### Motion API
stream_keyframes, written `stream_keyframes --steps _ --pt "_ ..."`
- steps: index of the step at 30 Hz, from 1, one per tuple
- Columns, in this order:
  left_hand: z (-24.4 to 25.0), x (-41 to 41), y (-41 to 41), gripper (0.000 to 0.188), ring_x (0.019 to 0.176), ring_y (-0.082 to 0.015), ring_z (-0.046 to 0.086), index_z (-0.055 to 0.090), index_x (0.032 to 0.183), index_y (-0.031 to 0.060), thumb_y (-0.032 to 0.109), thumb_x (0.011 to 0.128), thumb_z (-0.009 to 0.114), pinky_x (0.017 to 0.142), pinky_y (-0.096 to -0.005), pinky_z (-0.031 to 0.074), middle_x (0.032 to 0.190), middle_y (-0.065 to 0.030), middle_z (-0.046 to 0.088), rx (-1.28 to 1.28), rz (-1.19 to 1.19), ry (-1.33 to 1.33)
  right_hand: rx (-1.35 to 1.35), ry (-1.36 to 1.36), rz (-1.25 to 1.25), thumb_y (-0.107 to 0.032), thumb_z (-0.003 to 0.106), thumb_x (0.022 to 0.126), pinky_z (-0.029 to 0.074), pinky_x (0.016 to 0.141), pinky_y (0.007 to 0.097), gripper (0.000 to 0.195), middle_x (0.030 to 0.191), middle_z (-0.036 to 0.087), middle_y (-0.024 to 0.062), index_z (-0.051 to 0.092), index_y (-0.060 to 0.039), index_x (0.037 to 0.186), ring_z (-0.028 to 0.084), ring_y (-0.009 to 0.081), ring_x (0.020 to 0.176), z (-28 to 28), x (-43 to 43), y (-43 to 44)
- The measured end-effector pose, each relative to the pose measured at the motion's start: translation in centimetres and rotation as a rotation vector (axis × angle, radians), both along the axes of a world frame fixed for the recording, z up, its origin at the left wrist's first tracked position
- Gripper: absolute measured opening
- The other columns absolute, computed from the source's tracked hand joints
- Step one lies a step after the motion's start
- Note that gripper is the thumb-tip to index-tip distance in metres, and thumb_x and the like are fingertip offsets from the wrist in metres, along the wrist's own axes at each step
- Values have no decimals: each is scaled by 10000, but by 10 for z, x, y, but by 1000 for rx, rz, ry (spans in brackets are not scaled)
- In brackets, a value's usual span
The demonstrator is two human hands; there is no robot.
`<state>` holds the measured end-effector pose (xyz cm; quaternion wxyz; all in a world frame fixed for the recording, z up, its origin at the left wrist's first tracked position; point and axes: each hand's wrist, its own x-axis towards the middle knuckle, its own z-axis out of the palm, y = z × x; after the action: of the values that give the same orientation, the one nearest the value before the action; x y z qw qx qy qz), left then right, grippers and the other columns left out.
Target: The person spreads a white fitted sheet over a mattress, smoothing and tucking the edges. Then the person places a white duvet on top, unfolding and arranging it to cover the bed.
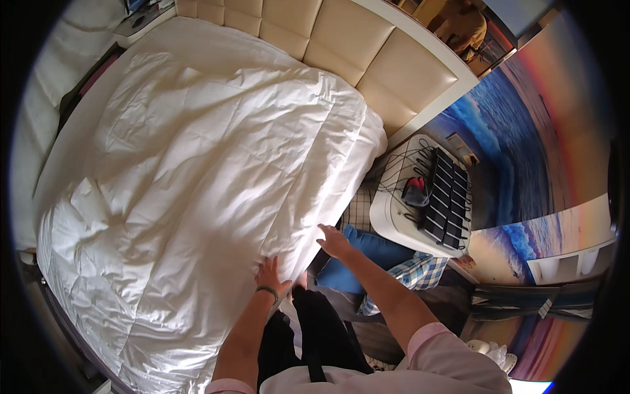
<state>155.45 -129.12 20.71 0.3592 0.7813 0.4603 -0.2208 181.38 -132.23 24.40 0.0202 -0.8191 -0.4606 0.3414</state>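
Observation:
A rumpled white duvet (206, 177) covers most of the bed before me, its folds running slantwise. My left hand (269, 279), with a dark band on its wrist, rests on the duvet near the bed's side, fingers spread. Further up the same edge, my right hand (335, 242) reaches over the duvet's border with thumb and forefinger apart. Nothing shows in its grasp, though whether it touches the cloth is hard to tell.
A padded beige headboard (354, 39) rises behind the bed. At right, a white nightstand (389, 216) holds black ribbed gear (445, 197), tangled cords and a red-and-grey item (416, 191). Below it lie a blue cushion (379, 251) and a checked cushion (428, 271).

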Motion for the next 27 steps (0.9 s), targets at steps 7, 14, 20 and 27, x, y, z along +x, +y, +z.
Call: stream_keyframes --steps 7,14,20,27 --pt "1 100 37 1002 1399 -390 125 139 1493 224 514 718 705 1065 -595 220 1547 -134 73 147 3 15 243 140 -392 -360 626 869 427 959 423 646 1279 487 291 353 -95 1392 506 390 1165 -42 190 100" --pt "-20 189 66 916 1379 -396 179 288 1442 208 386 682 767 1057 -595 232 1515 -149 176 308 16 -100 406 100 -615 -342 586 891 438 885 364 572 1132 583 222 396 -70 1358 554 297 1042 -77 382 192" --pt "-41 202 78 789 1366 -364 230 353 1408 197 246 719 733 1045 -585 255 1493 -120 250 328 57 11 625 155 -737 -323 494 902 401 637 350 288 748 528 46 578 -47 906 463 163 693 -88 458 269" --pt "-47 193 86 681 1352 -346 270 415 1371 159 113 734 651 1060 -559 230 1464 -113 325 257 94 -104 427 483 -1142 -436 477 916 470 645 314 370 900 585 27 570 -118 1082 573 168 752 -106 498 327"
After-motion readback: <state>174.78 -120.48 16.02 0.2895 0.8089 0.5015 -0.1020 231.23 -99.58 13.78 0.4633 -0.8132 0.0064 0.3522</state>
